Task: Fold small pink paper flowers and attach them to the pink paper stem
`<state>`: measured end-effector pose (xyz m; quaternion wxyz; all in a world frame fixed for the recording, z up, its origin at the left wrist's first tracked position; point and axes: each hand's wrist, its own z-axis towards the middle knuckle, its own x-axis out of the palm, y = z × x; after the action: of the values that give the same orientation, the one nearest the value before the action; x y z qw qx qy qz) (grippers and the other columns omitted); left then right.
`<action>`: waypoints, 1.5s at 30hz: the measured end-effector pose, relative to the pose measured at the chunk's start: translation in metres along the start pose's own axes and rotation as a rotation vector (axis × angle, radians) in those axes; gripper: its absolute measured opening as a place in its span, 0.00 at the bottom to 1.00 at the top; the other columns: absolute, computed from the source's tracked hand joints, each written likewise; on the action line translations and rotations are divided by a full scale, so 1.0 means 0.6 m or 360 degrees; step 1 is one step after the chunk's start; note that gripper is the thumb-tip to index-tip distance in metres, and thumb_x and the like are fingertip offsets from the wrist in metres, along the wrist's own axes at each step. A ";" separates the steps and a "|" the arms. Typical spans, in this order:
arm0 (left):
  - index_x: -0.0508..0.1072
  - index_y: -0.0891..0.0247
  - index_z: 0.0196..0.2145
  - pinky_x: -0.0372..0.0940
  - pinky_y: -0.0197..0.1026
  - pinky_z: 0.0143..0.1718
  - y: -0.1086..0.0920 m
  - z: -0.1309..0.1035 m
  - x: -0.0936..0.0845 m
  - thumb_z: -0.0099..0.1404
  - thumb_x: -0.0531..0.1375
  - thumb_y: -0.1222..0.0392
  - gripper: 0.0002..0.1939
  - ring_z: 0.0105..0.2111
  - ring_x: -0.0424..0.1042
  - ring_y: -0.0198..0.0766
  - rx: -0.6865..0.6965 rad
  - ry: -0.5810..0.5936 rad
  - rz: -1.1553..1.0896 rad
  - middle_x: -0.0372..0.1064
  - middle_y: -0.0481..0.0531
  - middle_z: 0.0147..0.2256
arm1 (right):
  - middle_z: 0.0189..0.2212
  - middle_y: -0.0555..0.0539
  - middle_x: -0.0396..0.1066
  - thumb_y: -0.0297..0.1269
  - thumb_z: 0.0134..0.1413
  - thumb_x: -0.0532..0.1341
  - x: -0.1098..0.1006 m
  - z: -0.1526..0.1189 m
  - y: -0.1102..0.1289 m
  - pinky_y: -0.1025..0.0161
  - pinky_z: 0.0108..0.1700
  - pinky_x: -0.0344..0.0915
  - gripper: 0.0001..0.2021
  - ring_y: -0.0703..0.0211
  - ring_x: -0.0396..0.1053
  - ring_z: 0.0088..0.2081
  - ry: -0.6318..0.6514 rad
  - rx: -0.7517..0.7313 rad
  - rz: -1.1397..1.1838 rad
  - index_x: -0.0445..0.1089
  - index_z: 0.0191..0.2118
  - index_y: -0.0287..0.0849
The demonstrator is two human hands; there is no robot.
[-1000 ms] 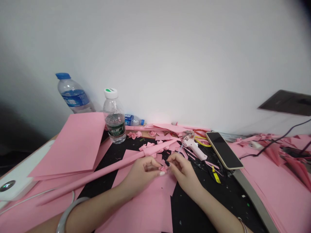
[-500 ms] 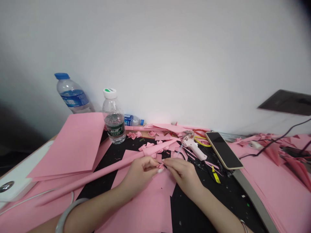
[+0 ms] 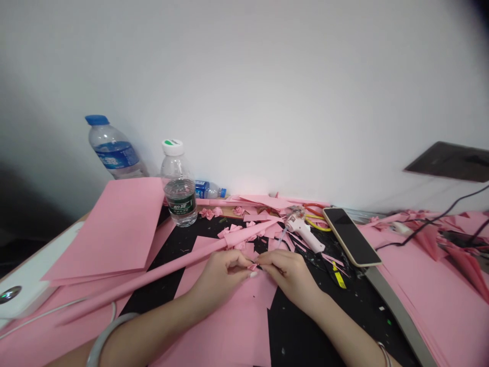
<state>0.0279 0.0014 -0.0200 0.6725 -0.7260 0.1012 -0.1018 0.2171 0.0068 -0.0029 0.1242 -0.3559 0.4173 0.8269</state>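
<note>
pink paper sheet point(image 3: 229, 326), low centre | rolled pink paper tube point(image 3: 164, 267), slanting across its far end | left hand point(image 3: 221, 278), pinching | right hand point(image 3: 288, 272), grip unclear | hot-glue gun point(image 3: 307, 234), beyond | folded pink paper piece point(image 3: 252, 266), in left hand's pinch, at right fingertips

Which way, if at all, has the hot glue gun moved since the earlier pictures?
No: the hot glue gun shows no visible shift, lying at the same spot and angle beside the smartphone, judged against the dark wall plate.
</note>
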 end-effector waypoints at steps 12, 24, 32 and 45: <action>0.74 0.64 0.30 0.67 0.40 0.40 -0.005 0.007 -0.003 0.53 0.65 0.63 0.06 0.36 0.74 0.40 -0.0039 0.0010 -0.0080 0.76 0.50 0.32 | 0.33 0.45 0.78 0.24 0.58 0.57 0.003 0.001 0.000 0.65 0.38 0.71 0.09 0.58 0.76 0.35 -0.0093 -0.0001 -0.0005 0.74 0.39 0.41; 0.76 0.64 0.28 0.61 0.36 0.33 -0.016 0.009 -0.019 0.62 0.55 0.63 0.11 0.31 0.69 0.38 0.0104 0.0126 0.0525 0.74 0.49 0.28 | 0.31 0.46 0.77 0.26 0.59 0.57 0.000 0.003 -0.006 0.65 0.35 0.71 0.08 0.58 0.75 0.32 -0.0010 0.0021 -0.0040 0.73 0.36 0.42; 0.76 0.63 0.28 0.62 0.35 0.34 -0.008 0.009 -0.020 0.62 0.53 0.67 0.12 0.30 0.71 0.37 0.0253 0.0178 0.0682 0.76 0.48 0.28 | 0.32 0.45 0.77 0.25 0.59 0.57 0.004 0.000 -0.005 0.65 0.36 0.70 0.08 0.57 0.75 0.33 0.0032 0.0039 -0.0003 0.73 0.37 0.41; 0.75 0.63 0.29 0.66 0.37 0.35 -0.012 0.005 -0.018 0.65 0.53 0.63 0.13 0.32 0.73 0.39 0.0227 0.0077 0.0530 0.76 0.50 0.30 | 0.25 0.48 0.74 0.26 0.54 0.58 0.009 0.004 0.000 0.68 0.26 0.65 0.07 0.61 0.70 0.24 -0.0137 0.0304 0.0216 0.73 0.32 0.41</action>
<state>0.0186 0.0078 -0.0129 0.7272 -0.6470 0.2287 -0.0132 0.2118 0.0079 -0.0057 0.1190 -0.2775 0.5115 0.8045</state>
